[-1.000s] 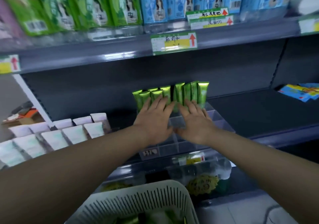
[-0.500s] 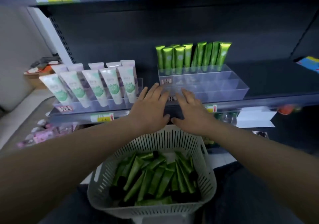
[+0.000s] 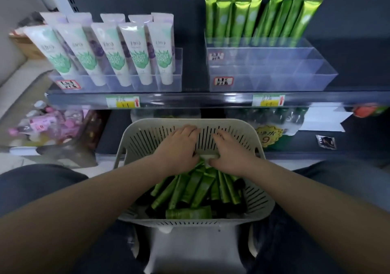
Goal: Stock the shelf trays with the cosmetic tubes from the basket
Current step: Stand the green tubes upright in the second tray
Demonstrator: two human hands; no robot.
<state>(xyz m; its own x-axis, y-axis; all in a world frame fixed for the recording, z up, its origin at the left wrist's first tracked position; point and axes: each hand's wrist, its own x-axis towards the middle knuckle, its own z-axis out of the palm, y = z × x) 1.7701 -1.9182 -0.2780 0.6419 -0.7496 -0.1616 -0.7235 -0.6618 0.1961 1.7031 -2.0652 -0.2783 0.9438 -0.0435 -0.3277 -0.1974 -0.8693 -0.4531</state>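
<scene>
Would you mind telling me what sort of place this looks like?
Most likely a shop aisle, in the cosmetics section. Price tags are clipped along the shelf edge, clear trays hold rows of green tubes, and white tubes stand alongside.

Both hands' fingertips are hidden among the green tubes (image 3: 196,189); the tray labels (image 3: 223,81) (at twelve o'clock) blur beyond reading.

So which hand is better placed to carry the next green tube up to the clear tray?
Probably the right hand: both hands are in the basket on the green tubes, but the clear tray with empty rows sits up to the right, nearer that side than the left hand.
</scene>
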